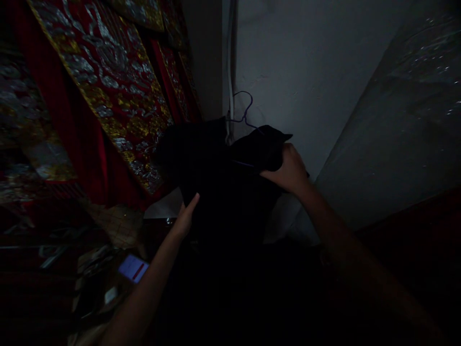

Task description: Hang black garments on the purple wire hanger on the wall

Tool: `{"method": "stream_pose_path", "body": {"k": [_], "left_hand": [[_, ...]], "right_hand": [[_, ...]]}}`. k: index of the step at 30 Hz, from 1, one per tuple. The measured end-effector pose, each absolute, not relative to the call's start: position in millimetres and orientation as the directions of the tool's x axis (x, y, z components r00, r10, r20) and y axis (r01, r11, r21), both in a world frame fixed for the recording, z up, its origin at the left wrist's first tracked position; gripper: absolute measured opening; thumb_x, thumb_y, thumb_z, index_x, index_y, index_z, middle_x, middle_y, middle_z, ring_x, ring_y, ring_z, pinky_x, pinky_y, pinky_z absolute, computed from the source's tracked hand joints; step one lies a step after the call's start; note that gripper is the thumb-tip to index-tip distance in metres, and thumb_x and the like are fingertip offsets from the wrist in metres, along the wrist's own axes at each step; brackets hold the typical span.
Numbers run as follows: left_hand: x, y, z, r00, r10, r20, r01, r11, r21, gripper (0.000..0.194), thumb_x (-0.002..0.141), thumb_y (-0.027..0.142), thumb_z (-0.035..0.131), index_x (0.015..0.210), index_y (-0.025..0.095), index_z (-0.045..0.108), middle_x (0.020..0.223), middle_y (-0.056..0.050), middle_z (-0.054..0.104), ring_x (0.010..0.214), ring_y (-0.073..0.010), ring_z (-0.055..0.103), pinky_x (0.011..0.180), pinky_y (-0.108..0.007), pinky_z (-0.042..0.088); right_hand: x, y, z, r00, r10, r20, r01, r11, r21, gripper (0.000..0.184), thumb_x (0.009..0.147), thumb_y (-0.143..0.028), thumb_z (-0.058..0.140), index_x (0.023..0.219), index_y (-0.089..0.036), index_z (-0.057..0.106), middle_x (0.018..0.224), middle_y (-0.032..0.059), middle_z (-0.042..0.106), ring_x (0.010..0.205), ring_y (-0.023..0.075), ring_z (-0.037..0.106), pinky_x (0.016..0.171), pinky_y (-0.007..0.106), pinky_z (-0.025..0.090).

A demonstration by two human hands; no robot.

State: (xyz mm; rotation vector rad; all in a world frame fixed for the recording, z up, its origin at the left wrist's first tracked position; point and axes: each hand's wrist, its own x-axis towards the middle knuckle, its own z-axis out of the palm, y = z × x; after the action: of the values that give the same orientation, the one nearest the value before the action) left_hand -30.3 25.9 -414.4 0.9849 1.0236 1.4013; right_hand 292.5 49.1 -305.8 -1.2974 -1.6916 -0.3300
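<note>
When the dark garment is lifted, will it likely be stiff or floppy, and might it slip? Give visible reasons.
The dark garment is probably floppy, since its upper edge bends unevenly by the right hand. It might slip from the hanger, whose wire looks thin. Its weight is hard to judge in this darkness.

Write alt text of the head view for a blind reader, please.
A right hand grips a dark garment on a purple hanger in dim light; the left hand touches the garment's edge. Ornate red fabric hangs upper left, above a lit screen.

head-worn view, looking forward and down, close
</note>
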Motion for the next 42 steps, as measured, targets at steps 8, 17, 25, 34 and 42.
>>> {"method": "stream_pose_path", "body": {"k": [8, 17, 25, 34, 42], "left_hand": [[4, -1, -425, -0.177, 0.984, -0.006, -0.386, -0.064, 0.920, 0.063, 0.080, 0.051, 0.075, 0.135, 0.027, 0.056, 0.132, -0.007, 0.068, 0.138, -0.0289, 0.051, 0.118, -0.048, 0.041], [15, -27, -445, -0.108, 0.976, -0.190, -0.384, 0.135, 0.913, 0.067, 0.063, 0.028, 0.090, 0.124, 0.028, 0.062, 0.135, -0.005, 0.066, 0.132, -0.0301, 0.057, 0.116, -0.047, 0.045], [22, -48, -458, -0.026, 0.978, -0.209, -0.326, 0.189, 0.926, 0.069, 0.065, 0.028, 0.089, 0.128, 0.028, 0.062, 0.134, -0.007, 0.066, 0.129, -0.0310, 0.060, 0.112, -0.048, 0.048], [8, -57, -464, -0.077, 0.975, -0.209, -0.319, 0.175, 0.931, 0.072, 0.066, 0.029, 0.089, 0.132, 0.025, 0.060, 0.133, -0.009, 0.067, 0.128, -0.0294, 0.059, 0.113, -0.046, 0.045], [21, -74, -447, -0.042, 0.983, -0.181, -0.275, 0.163, 0.948, 0.064, 0.067, 0.027, 0.089, 0.125, 0.018, 0.065, 0.130, -0.012, 0.068, 0.124, -0.0296, 0.062, 0.110, -0.045, 0.047]], "right_hand": [[295, 43, -305, -0.003, 0.614, 0.789, 0.880, 0.377, -0.289, 0.086, 0.060, -0.050, 0.083, 0.133, -0.017, 0.052, 0.128, 0.0178, 0.057, 0.119, 0.0418, 0.054, 0.102, 0.057, 0.044], [271, -2, -327, -0.070, 0.609, 0.790, 0.706, 0.590, -0.392, 0.070, 0.075, -0.048, 0.072, 0.137, -0.024, 0.052, 0.143, 0.0128, 0.050, 0.136, 0.0372, 0.042, 0.113, 0.056, 0.036], [187, -23, -436, 0.204, 0.952, 0.227, 0.124, 0.205, -0.971, 0.038, 0.087, -0.059, 0.058, 0.077, -0.023, 0.059, 0.076, 0.0033, 0.063, 0.075, 0.0217, 0.060, 0.069, 0.034, 0.048], [185, -50, -432, 0.148, 0.970, 0.190, -0.030, 0.197, -0.980, 0.035, 0.089, -0.057, 0.058, 0.091, -0.023, 0.056, 0.064, -0.0035, 0.056, 0.051, 0.0124, 0.048, 0.048, 0.025, 0.035], [185, -53, -420, 0.121, 0.968, 0.222, 0.037, 0.219, -0.975, 0.025, 0.088, -0.044, 0.054, 0.078, -0.021, 0.053, 0.054, -0.0055, 0.047, 0.049, 0.0105, 0.045, 0.049, 0.023, 0.035]]}}
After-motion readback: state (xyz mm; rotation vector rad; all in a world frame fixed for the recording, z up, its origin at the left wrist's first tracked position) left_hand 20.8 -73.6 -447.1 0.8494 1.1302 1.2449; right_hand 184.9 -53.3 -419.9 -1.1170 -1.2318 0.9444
